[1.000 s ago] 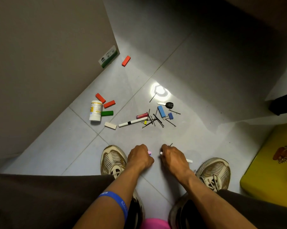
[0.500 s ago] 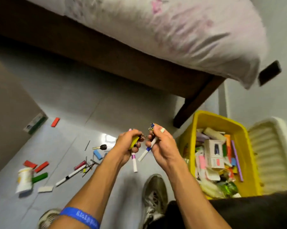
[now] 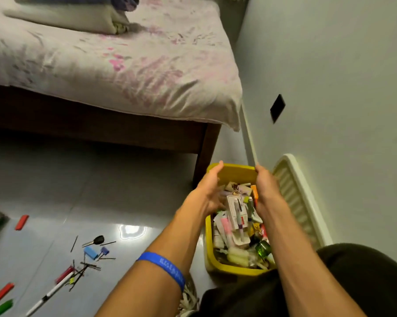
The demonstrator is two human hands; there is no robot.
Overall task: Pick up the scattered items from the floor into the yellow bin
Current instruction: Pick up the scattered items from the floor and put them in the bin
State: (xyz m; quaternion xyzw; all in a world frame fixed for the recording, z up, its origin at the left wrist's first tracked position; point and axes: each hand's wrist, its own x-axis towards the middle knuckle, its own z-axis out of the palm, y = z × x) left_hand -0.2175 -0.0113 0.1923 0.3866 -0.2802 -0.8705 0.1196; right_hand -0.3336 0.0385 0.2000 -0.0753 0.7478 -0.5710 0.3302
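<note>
- While both hands hover spread and empty, I see the left hand and right hand over the yellow plastic bin.
- Half a second ago they clutched pens; now loose items lie at eight o'clock.

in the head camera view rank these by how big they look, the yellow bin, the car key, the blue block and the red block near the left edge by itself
1. yellow bin
2. car key
3. red block and blue block: too alike to rank, and the wide lens distorts them.
</note>
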